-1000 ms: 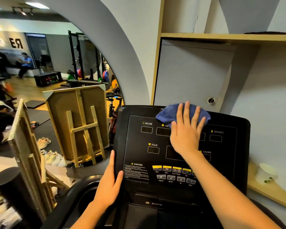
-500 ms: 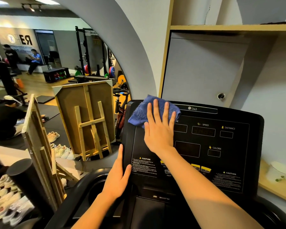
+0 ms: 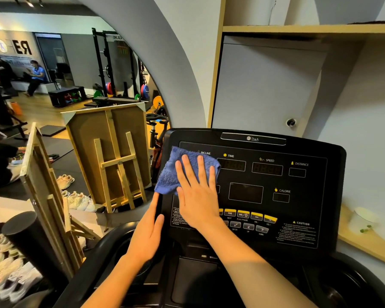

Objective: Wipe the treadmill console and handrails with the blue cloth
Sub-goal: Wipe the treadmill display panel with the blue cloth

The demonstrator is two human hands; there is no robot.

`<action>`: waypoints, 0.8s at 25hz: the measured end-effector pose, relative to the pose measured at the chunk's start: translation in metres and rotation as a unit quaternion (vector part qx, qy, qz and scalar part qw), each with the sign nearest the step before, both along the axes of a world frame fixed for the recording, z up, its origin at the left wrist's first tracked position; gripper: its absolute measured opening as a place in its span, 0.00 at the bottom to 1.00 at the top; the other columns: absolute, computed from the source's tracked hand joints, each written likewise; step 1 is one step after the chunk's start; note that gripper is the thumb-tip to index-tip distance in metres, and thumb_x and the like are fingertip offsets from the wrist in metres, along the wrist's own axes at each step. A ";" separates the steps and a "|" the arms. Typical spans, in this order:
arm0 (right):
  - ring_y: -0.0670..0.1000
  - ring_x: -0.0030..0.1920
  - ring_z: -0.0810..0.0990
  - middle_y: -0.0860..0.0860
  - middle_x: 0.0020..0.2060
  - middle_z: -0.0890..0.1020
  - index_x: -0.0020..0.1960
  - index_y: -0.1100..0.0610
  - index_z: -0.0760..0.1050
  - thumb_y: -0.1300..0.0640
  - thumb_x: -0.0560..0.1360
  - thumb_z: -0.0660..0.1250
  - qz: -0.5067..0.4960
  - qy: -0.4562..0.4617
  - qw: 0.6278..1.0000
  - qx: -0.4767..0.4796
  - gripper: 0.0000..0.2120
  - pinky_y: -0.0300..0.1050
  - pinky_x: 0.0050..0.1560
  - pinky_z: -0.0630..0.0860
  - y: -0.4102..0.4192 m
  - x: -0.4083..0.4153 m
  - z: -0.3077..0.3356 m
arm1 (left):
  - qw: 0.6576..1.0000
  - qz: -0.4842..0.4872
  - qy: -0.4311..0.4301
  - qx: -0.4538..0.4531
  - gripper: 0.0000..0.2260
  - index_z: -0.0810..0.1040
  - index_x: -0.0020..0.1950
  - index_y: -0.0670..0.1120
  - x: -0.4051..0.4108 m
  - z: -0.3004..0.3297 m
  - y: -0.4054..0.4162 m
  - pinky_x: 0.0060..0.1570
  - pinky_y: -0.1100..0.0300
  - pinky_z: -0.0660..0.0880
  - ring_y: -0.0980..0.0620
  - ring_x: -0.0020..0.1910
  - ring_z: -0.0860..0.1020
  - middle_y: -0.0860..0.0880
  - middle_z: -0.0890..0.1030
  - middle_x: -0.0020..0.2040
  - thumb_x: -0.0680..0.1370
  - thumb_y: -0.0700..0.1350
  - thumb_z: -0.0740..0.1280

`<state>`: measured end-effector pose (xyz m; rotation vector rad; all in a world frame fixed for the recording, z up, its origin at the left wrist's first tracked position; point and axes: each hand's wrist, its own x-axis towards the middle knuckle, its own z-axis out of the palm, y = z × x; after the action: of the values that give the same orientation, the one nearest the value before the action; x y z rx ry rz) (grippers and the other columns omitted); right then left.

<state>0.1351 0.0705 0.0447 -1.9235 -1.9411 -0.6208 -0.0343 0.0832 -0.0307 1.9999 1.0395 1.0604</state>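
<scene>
The black treadmill console (image 3: 276,187) fills the middle of the view, with display windows and yellow buttons. A folded blue cloth (image 3: 176,174) lies on its left part, by the INCLINE label. My right hand (image 3: 198,192) presses flat on the cloth with straight, spread fingers. My left hand (image 3: 149,232) rests on the console's left edge with its fingers straight along the side. The left handrail (image 3: 80,283) curves down at the lower left; the right handrail (image 3: 369,278) shows at the lower right.
A wooden easel (image 3: 113,158) stands left of the console, another wooden frame (image 3: 47,196) nearer me. Shoes (image 3: 9,272) lie on the floor at the lower left. A white cup (image 3: 362,221) sits on a wooden ledge (image 3: 369,247) to the right. A mirror shows the gym and people.
My right hand has slid the blue cloth from the console's top middle to the left and then down the left side. My left hand has stayed on the left edge.
</scene>
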 end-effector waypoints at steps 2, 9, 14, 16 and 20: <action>0.62 0.80 0.36 0.52 0.82 0.45 0.82 0.52 0.44 0.47 0.81 0.59 0.007 0.001 1.000 -0.014 0.36 0.67 0.78 0.45 -0.008 -0.003 -0.010 | 0.999 0.005 -0.026 0.020 0.23 0.53 0.77 0.64 -0.005 0.003 0.001 0.73 0.65 0.58 0.70 0.73 0.61 0.72 0.61 0.73 0.83 0.55 0.54; 0.61 0.80 0.37 0.51 0.82 0.44 0.83 0.51 0.44 0.47 0.81 0.60 0.029 0.002 0.997 -0.066 0.37 0.66 0.78 0.47 -0.039 -0.013 -0.050 | 0.994 0.035 -0.024 0.099 0.26 0.59 0.80 0.53 -0.011 0.051 0.028 0.65 0.58 0.70 0.65 0.67 0.70 0.52 0.72 0.70 0.81 0.53 0.54; 0.60 0.81 0.39 0.50 0.82 0.47 0.82 0.50 0.47 0.49 0.80 0.58 0.040 -0.007 0.994 -0.105 0.35 0.65 0.77 0.45 -0.063 -0.008 -0.075 | 0.989 0.032 0.039 0.139 0.27 0.55 0.80 0.59 0.013 0.093 0.055 0.55 0.62 0.71 0.59 0.56 0.74 0.47 0.69 0.69 0.81 0.54 0.56; 0.59 0.81 0.40 0.49 0.82 0.46 0.82 0.50 0.47 0.49 0.79 0.57 0.041 -0.016 0.992 -0.116 0.35 0.64 0.77 0.44 -0.071 -0.003 -0.080 | 0.989 0.028 0.049 0.138 0.28 0.52 0.80 0.60 0.026 0.100 0.063 0.57 0.56 0.70 0.54 0.57 0.73 0.46 0.68 0.69 0.81 0.55 0.56; 0.57 0.81 0.41 0.48 0.82 0.46 0.82 0.49 0.47 0.48 0.79 0.54 0.032 -0.013 0.991 -0.129 0.34 0.61 0.78 0.44 -0.084 0.010 -0.087 | 0.986 0.042 0.035 0.159 0.30 0.48 0.82 0.56 0.049 0.097 0.067 0.58 0.55 0.66 0.49 0.63 0.72 0.42 0.66 0.73 0.81 0.54 0.56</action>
<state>0.1453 -0.0131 -0.0421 -1.9982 -2.1832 -0.3942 0.0151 0.1506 0.0662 2.2760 1.0513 1.2759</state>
